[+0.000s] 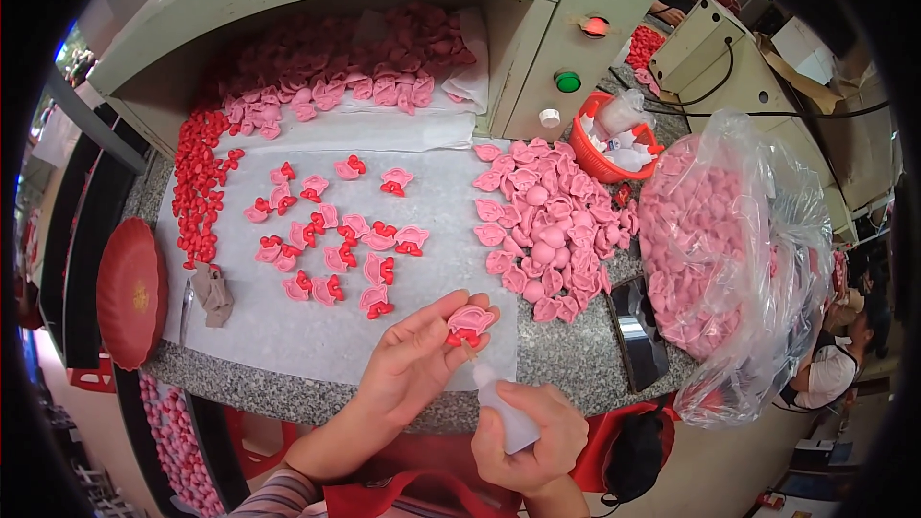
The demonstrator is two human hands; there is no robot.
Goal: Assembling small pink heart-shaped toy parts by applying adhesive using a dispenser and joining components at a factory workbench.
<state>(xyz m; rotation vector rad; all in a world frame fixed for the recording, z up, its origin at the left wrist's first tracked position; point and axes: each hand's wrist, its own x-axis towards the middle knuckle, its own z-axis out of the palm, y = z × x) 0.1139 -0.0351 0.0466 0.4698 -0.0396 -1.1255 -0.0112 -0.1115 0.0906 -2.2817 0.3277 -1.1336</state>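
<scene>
My left hand (403, 360) pinches a small pink moulded piece (472, 317) with a red bow at its lower edge. In my right hand (539, 436) is a white squeeze bottle (508, 410), tilted so its thin nozzle meets or nearly meets the red part; exact contact is too small to tell. Several pink pieces with red bows (374, 269) lie on the white paper (436, 221) beyond my left hand. A heap of plain pink pieces (552, 230) lies to the right, and a strip of small red bows (197, 211) runs along the left.
Pink pieces fill a pale green machine's opening (326, 62). An orange basket of bottles (600, 168) stands at back right, near a clear bag of pink pieces (710, 249). A dark phone (638, 334) lies by the heap. A red dish (132, 293) and grey cloth (213, 294) are left.
</scene>
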